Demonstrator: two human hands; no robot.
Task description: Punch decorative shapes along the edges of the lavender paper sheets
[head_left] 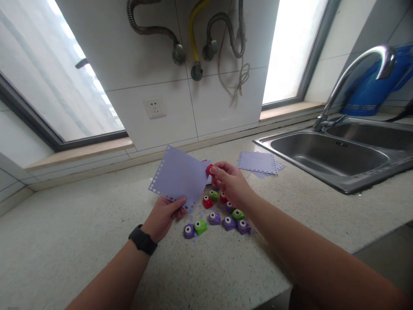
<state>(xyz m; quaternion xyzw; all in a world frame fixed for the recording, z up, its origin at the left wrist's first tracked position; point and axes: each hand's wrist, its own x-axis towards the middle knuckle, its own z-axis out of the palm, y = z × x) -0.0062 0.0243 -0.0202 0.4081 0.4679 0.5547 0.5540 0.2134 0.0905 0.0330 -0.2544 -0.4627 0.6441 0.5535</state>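
Note:
A purple sheet of paper [180, 174], with small holes punched along its left and lower edges, is pinched at its bottom edge by my left hand [166, 215]. My right hand [227, 178] holds a small red punch [209, 169] at the right edge of that sheet. Below the hands, several small punches lie on the counter: a red one [207, 201], a light green one [200, 226], a purple one [214, 218] and others in purple, green and red. Tiny purple paper bits are scattered around them. More purple paper shows partly behind the held sheet.
Several purple sheets with punched edges [258, 162] lie stacked on the speckled counter [97, 215], left of a steel sink [316, 150] with a curved faucet [342, 82]. A blue container [371, 90] stands behind the sink. Hoses and a socket [155, 108] are on the wall.

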